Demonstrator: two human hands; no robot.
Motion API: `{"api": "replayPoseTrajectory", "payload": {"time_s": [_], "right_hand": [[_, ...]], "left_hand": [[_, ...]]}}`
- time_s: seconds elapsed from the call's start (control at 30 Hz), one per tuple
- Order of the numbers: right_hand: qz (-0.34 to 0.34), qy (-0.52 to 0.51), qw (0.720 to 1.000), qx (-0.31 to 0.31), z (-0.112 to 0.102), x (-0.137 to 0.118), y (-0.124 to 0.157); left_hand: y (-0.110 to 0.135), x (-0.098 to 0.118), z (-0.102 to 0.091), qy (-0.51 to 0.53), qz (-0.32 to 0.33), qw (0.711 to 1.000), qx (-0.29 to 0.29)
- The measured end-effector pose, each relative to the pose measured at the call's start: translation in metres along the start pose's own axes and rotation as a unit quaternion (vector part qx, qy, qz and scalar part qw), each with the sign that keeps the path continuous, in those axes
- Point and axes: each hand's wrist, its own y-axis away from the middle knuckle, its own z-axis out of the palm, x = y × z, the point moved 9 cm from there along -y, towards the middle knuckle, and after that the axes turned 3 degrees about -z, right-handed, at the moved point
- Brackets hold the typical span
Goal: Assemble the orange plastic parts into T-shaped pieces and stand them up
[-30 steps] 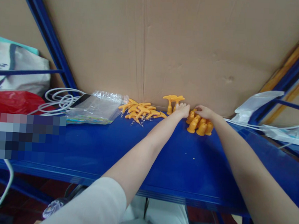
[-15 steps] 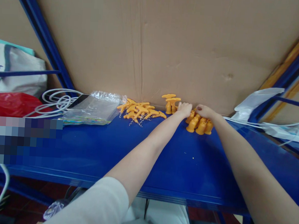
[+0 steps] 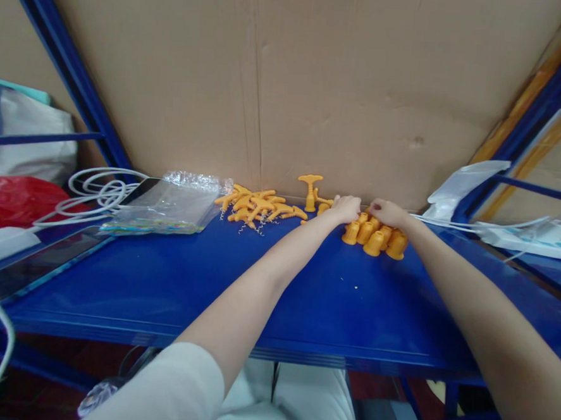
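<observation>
My left hand (image 3: 347,209) is curled at the back of the blue table, just left of the cups; what its fingers hold is hidden. Close by on the right, my right hand (image 3: 387,213) is closed, fingertips bent down over a cluster of orange bell-shaped cups (image 3: 374,243); I cannot make out anything in it. Left of my hands, an orange corkscrew (image 3: 310,194) stands upright in its bell base, with another orange piece leaning beside it. Further left lies a pile of orange corkscrew handles (image 3: 257,205) with metal spirals.
Clear plastic bags (image 3: 171,203) lie left of the handles, beside a coiled white cable (image 3: 96,192) and a red bag (image 3: 19,200). A dark flat tablet-like panel (image 3: 44,262) lies at the left. Cardboard (image 3: 316,98) backs the blue table (image 3: 273,323); white packaging (image 3: 462,189) is at right.
Of two corkscrews standing upright side by side, one is now tilted or down behind my left hand. The front right cups have shifted slightly. The view has moved a little.
</observation>
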Motion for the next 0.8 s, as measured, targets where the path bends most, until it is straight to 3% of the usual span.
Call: {"api": "replayPoseTrajectory", "payload": {"time_s": [0.23,0.5,0.8], "right_hand": [[-0.019,-0.013,1.0,0.005,-0.006,-0.009,0.024],[-0.03,-0.016,0.999,-0.013,-0.012,-0.018,0.03],[-0.009,0.049,0.998,-0.035,-0.02,-0.032,0.028]], "left_hand": [[0.022,0.006,-0.004,0.008,0.015,1.0,-0.011],[0.034,0.005,-0.013,-0.005,0.024,0.999,-0.037],[0.052,-0.048,-0.044,-0.064,-0.004,0.998,-0.021]]}}
